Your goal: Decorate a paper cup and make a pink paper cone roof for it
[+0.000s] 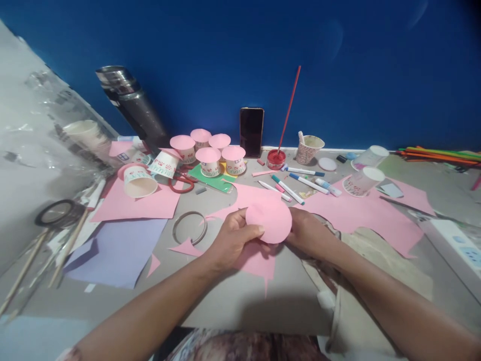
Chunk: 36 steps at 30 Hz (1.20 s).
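Observation:
A round pink paper disc (pixel 269 220) is held up over the table in front of me. My left hand (pixel 237 233) pinches its left edge, thumb on top and fingers beneath. At the disc's right edge my right hand (pixel 302 225) grips it, with the fingertips mostly hidden behind the paper. Below lies a cut pink sheet (pixel 255 265), and pink scraps (pixel 187 247) are by the left hand. Beyond the hands stand several decorated paper cups (pixel 209 165) topped with pink paper roofs.
A tape ring (pixel 190 228), red-handled scissors (pixel 181 183) and a purple sheet (pixel 116 253) lie left. Markers (pixel 287 189), a propped phone (pixel 251 131) and a red pot (pixel 276 159) are behind. Upturned cups (pixel 364 180), a cloth (pixel 383 271) and a power strip (pixel 454 245) are right.

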Tool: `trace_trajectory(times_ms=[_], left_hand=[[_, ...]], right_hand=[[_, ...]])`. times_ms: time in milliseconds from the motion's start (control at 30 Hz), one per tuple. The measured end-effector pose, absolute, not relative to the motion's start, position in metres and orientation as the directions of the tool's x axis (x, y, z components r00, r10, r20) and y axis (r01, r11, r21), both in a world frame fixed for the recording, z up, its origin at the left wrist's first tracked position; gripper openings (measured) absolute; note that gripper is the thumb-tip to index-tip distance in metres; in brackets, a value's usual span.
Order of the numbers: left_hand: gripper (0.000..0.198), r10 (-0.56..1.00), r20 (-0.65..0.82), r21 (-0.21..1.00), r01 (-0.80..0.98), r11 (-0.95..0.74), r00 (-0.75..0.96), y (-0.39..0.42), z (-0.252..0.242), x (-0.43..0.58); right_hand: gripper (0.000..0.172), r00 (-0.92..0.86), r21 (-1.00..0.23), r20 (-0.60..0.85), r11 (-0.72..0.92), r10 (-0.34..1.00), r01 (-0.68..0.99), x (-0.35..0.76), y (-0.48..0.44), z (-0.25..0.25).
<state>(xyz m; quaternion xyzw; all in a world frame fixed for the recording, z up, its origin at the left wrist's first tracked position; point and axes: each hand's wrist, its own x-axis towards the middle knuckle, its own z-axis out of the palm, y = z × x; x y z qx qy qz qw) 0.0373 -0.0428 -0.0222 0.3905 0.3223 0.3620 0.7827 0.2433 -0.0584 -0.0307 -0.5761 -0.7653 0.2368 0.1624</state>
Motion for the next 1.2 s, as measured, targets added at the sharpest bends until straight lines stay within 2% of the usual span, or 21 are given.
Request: trace_trajectory(times_ms=[100,200,333,433,533,633,700,800,900,967,1067,1200], left_hand=[[0.022,0.823,-0.197,0.86,-0.309,0.406,0.532,-0.042,-0.023,0.037],[0.019,0.824,-0.194,0.861,-0.309,0.403,0.532,-0.041,-0.023,0.036],[0.021,0.801,-0.217,0.85,-0.295,0.436,0.557,-0.042,-0.022,0.035],[0.028,0.758,-0.249,0.824,-0.28,0.493,0.603,-0.041,-0.021,0.035],[0.032,0.725,-0.275,0.796,-0.273,0.54,0.631,-0.038,-0.02,0.034],[0.029,0.717,-0.291,0.795,-0.256,0.55,0.633,-0.037,-0.02,0.033],[0.026,0.717,-0.291,0.808,-0.238,0.539,0.633,-0.037,-0.021,0.032],[0.025,0.734,-0.282,0.845,-0.202,0.495,0.617,-0.038,-0.02,0.032],[0.027,0.797,-0.282,0.899,-0.144,0.414,0.534,-0.038,-0.017,0.033],[0.024,0.836,-0.279,0.926,-0.099,0.365,0.472,-0.039,-0.015,0.034],[0.02,0.847,-0.262,0.947,-0.045,0.318,0.463,-0.041,-0.014,0.035],[0.033,0.878,-0.106,0.988,-0.052,0.147,0.468,-0.046,-0.016,0.032]], right_hand=[[0.002,-0.263,-0.546,-0.053,0.192,0.963,0.816,0.243,-0.058,-0.026],[0.009,-0.15,-0.504,-0.046,0.107,0.988,0.857,0.243,-0.057,-0.023],[0.007,-0.068,-0.422,-0.023,0.052,0.997,0.905,0.246,-0.058,-0.022],[0.011,-0.041,-0.567,0.101,0.092,0.994,0.818,0.249,-0.059,-0.019],[0.017,-0.002,-0.751,0.261,0.204,0.965,0.628,0.251,-0.061,-0.014],[0.03,-0.095,-0.812,0.305,0.311,0.948,0.494,0.253,-0.062,-0.011],[0.03,-0.195,-0.814,0.327,0.38,0.925,0.44,0.253,-0.061,-0.011],[0.021,-0.315,-0.783,0.396,0.496,0.863,0.374,0.253,-0.06,-0.013],[0.013,-0.341,-0.745,0.464,0.569,0.817,0.348,0.252,-0.057,-0.014],[0.008,-0.322,-0.733,0.486,0.579,0.813,0.356,0.252,-0.056,-0.014],[0.011,-0.259,-0.732,0.51,0.572,0.82,0.371,0.25,-0.057,-0.016],[0.012,-0.171,-0.754,0.487,0.511,0.856,0.412,0.247,-0.06,-0.016]])
